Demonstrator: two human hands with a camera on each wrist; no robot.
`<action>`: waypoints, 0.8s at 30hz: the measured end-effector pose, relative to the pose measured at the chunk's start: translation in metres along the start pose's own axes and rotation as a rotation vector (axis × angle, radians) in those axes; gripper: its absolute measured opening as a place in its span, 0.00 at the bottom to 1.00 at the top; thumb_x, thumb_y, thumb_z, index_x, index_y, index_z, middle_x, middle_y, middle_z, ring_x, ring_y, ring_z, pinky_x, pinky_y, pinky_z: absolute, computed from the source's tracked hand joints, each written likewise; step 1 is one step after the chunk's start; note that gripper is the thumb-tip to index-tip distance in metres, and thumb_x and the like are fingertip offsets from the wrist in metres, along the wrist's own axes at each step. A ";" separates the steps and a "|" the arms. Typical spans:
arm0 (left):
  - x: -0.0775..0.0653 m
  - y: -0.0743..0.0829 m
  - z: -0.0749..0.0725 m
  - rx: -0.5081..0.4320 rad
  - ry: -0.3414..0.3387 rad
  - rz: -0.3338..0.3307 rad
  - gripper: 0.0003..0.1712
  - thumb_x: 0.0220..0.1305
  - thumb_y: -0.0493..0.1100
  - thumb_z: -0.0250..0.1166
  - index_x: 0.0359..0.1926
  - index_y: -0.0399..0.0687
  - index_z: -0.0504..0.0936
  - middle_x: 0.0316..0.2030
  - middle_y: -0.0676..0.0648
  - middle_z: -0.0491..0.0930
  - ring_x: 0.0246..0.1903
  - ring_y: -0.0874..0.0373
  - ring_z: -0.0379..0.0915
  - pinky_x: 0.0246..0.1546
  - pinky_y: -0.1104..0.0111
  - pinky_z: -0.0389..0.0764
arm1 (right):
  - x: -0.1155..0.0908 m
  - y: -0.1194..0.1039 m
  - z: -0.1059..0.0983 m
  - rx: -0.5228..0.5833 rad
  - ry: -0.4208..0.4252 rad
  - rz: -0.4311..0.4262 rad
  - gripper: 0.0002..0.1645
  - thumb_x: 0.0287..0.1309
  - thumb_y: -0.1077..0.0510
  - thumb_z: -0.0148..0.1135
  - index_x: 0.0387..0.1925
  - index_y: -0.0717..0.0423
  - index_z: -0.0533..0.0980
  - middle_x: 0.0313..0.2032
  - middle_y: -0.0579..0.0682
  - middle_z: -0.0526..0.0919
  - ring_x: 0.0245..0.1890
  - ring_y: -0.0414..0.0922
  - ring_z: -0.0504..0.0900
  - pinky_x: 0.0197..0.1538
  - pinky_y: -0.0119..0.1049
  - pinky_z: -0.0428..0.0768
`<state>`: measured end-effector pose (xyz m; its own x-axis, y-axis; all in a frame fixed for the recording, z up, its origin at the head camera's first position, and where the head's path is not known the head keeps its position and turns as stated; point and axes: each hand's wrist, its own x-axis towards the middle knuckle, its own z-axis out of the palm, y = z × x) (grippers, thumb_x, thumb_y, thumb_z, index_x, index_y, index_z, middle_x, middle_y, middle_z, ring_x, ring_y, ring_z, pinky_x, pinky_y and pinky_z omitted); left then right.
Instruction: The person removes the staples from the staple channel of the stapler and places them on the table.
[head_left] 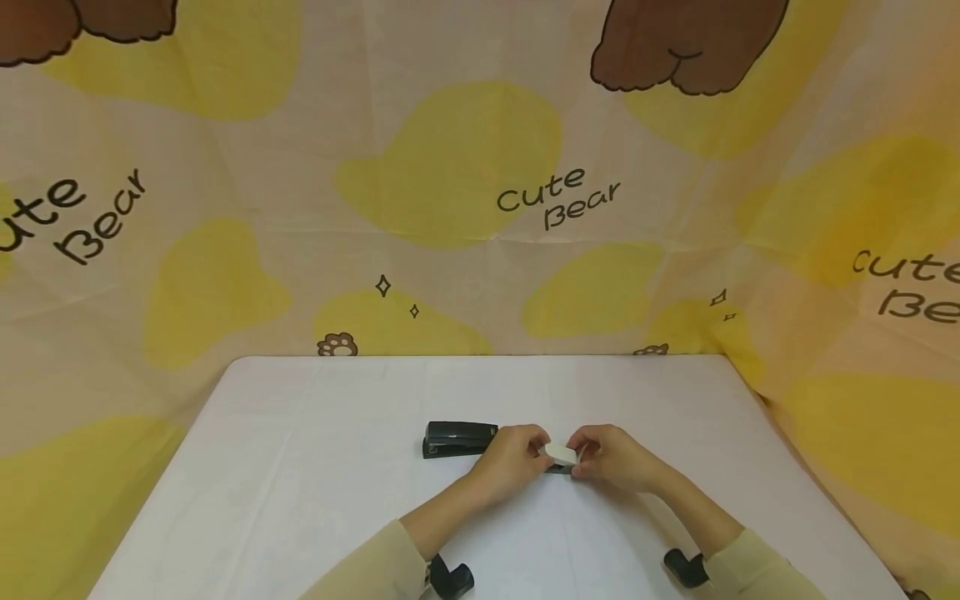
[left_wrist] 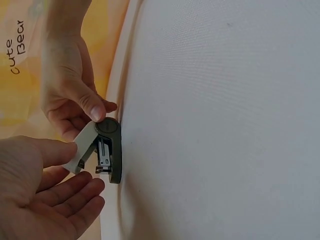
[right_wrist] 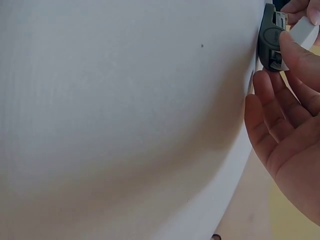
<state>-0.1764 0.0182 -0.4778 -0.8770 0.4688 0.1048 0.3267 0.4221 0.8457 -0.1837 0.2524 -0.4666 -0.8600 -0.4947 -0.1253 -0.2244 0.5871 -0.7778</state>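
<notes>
A mini stapler (head_left: 560,454) with a white top arm and a dark grey base is held between both hands over the white table. Its arm (left_wrist: 86,142) is swung up away from the base (left_wrist: 116,155), baring the metal staple track (left_wrist: 103,154). My left hand (head_left: 512,460) pinches the free end of the white arm between thumb and index finger, its other fingers loosely extended. At the hinge end, my right hand (head_left: 617,457) grips the stapler, thumb on the round pivot (right_wrist: 273,37). A larger black stapler (head_left: 456,437) lies just left of my left hand.
The white table (head_left: 315,500) reaches back to a hanging cloth (head_left: 450,183) with yellow patches and bear prints, which also runs along the right side. Black wrist-camera mounts (head_left: 452,578) show by both sleeves.
</notes>
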 end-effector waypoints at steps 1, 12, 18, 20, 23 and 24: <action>-0.001 0.000 -0.001 -0.002 -0.002 -0.003 0.09 0.66 0.33 0.71 0.46 0.34 0.85 0.30 0.54 0.83 0.28 0.69 0.73 0.30 0.74 0.76 | 0.000 -0.001 0.001 0.001 -0.003 -0.004 0.15 0.58 0.64 0.77 0.45 0.59 0.81 0.34 0.47 0.82 0.36 0.46 0.78 0.39 0.32 0.76; -0.019 0.002 -0.009 -0.010 -0.017 -0.014 0.08 0.65 0.34 0.72 0.45 0.36 0.86 0.30 0.55 0.82 0.28 0.67 0.73 0.32 0.73 0.76 | -0.002 -0.009 0.009 -0.008 -0.049 -0.043 0.15 0.57 0.63 0.77 0.44 0.58 0.81 0.34 0.44 0.82 0.35 0.40 0.79 0.40 0.32 0.78; -0.029 0.001 -0.015 -0.008 -0.027 -0.023 0.10 0.64 0.35 0.72 0.45 0.36 0.86 0.29 0.55 0.82 0.27 0.67 0.73 0.30 0.73 0.76 | -0.002 -0.015 0.015 0.003 -0.064 -0.056 0.15 0.57 0.62 0.78 0.44 0.58 0.81 0.34 0.44 0.82 0.35 0.40 0.79 0.39 0.32 0.78; -0.031 0.000 -0.017 -0.002 -0.027 -0.026 0.10 0.63 0.35 0.73 0.45 0.37 0.86 0.29 0.55 0.82 0.28 0.67 0.73 0.30 0.73 0.76 | -0.002 -0.017 0.017 0.013 -0.069 -0.053 0.15 0.56 0.62 0.78 0.44 0.58 0.81 0.33 0.45 0.82 0.34 0.40 0.79 0.39 0.32 0.77; -0.035 -0.001 -0.019 0.002 -0.026 -0.037 0.09 0.63 0.36 0.73 0.44 0.38 0.86 0.29 0.56 0.81 0.28 0.67 0.73 0.31 0.73 0.76 | -0.002 -0.020 0.021 0.021 -0.077 -0.045 0.16 0.56 0.62 0.79 0.44 0.58 0.81 0.33 0.45 0.81 0.35 0.41 0.78 0.38 0.31 0.77; -0.036 -0.002 -0.020 0.003 -0.027 -0.039 0.09 0.62 0.36 0.73 0.43 0.39 0.86 0.29 0.57 0.81 0.28 0.67 0.73 0.31 0.72 0.76 | -0.002 -0.021 0.022 0.024 -0.078 -0.040 0.16 0.55 0.62 0.79 0.43 0.58 0.81 0.33 0.45 0.81 0.35 0.41 0.78 0.38 0.32 0.77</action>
<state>-0.1526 -0.0147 -0.4727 -0.8793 0.4728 0.0575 0.2935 0.4428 0.8472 -0.1670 0.2272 -0.4637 -0.8119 -0.5666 -0.1408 -0.2463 0.5511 -0.7973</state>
